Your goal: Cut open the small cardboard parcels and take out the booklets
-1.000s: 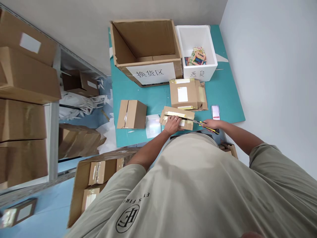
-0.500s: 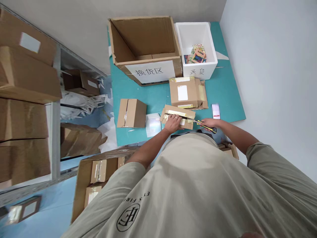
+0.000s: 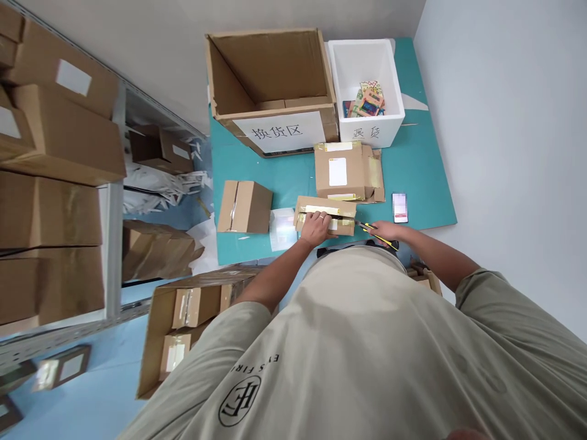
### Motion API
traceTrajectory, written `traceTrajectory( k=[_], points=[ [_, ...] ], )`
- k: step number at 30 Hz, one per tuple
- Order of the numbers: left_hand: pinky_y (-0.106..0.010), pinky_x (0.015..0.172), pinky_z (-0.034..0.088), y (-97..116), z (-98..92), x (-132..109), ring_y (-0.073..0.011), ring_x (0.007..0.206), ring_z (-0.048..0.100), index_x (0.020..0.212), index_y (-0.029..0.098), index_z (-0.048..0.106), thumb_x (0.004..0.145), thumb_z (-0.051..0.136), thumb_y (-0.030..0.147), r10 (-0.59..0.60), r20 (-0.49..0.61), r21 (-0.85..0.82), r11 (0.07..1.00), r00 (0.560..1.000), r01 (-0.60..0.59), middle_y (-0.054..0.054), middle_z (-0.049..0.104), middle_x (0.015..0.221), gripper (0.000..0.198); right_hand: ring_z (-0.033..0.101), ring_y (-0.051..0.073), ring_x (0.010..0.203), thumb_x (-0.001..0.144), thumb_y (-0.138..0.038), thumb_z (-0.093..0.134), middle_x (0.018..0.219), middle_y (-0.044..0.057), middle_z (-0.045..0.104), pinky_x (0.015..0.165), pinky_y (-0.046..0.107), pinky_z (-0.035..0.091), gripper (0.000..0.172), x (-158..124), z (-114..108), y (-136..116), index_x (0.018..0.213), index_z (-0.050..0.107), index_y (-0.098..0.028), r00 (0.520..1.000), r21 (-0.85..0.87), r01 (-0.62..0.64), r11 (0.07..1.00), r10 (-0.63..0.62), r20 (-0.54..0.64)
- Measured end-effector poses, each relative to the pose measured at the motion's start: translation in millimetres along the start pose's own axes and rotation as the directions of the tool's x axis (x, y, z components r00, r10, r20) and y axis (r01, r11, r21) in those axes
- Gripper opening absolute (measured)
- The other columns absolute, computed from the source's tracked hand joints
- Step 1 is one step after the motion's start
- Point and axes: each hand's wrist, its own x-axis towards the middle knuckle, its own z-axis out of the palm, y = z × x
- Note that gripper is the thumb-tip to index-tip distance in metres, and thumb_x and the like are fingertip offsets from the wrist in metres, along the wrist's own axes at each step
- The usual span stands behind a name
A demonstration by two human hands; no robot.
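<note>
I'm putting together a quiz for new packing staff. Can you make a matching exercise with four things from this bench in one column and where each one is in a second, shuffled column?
Things
1. utility knife
2. phone
3. colourful packets
4. flat taped parcel

Places
A. inside the white foam box
B. under the left hand
C. in the right hand
D. lying alone on the teal mat, near its right edge

Pairs: 1-C, 2-D, 3-A, 4-B
</note>
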Motion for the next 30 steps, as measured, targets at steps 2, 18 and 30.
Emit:
traceTrajectory(
  k=[2, 18, 30],
  points=[
    [-0.062, 0.11, 0.046, 0, -0.8, -3, -0.0498, 0.126, 0.066, 0.129, 0.02, 0.077, 0.1, 0.081, 0.064, 0.03, 0.03, -0.008, 1.0, 0.999, -0.03, -0.028, 0.076, 0.133, 0.052, 0.061, 0.02, 0.044, 0.116, -0.063, 0.07, 0.057, -0.002, 0.067, 0.05, 0.028, 0.047, 0.042, -4, -3, 6, 0.099, 0.059, -0.026, 1.0, -0.026, 0.02, 0.999, -0.02, 0.018],
    [-0.067, 0.149, 0.019, 24, -26.5, 1, -0.0494, 0.17, 0.046, 0.167, 0.025, 0.067, 0.086, 0.095, 0.057, -0.099, -0.012, -0.133, 0.986, 0.995, 0.096, -0.021, 0.063, 0.172, 0.091, 0.066, 0.014, 0.049, 0.121, -0.058, 0.061, 0.073, -0.006, 0.071, 0.047, 0.023, 0.051, 0.034, 0, -44, 12, 0.11, 0.058, -0.026, 0.918, 0.144, 0.262, 0.954, -0.2, -0.344],
    [-0.084, 0.147, 0.014, 51, -24.9, 7, -0.0555, 0.172, 0.041, 0.139, 0.021, 0.083, 0.094, 0.085, 0.067, -0.203, -0.131, -0.241, 0.956, 0.97, 0.168, -0.026, 0.065, 0.163, 0.064, 0.067, 0.014, 0.05, 0.119, -0.068, 0.06, 0.073, -0.005, 0.07, 0.049, 0.023, 0.053, 0.042, -21, -12, -8, 0.112, 0.059, -0.026, 0.885, 0.254, 0.243, 0.936, -0.107, -0.453]
  ],
)
